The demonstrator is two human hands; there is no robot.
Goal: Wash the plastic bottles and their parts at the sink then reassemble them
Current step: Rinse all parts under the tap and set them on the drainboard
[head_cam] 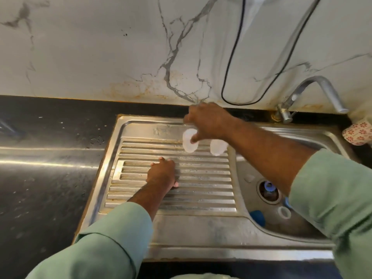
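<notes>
Two small translucent white bottles stand at the far end of the steel drainboard [201,198]. My right hand [209,122] reaches across from the right and pinches the left bottle [188,146] with thumb and fingers. The right bottle [218,148] stands free just beside it, partly under my wrist. Lower down, my left hand [163,172] rests on the drainboard's ridges and holds nothing. In the sink basin [249,178] lie a blue cap [268,187] over the drain, a blue part [257,217] and a clear bottle with a white neck ring [284,212], partly hidden by my right sleeve.
A metal tap [322,89] stands at the back right, its spout over the basin. A floral cloth [358,133] sits at the right edge. A black cable [233,57] hangs on the marble wall. Black countertop [46,178] stretches to the left.
</notes>
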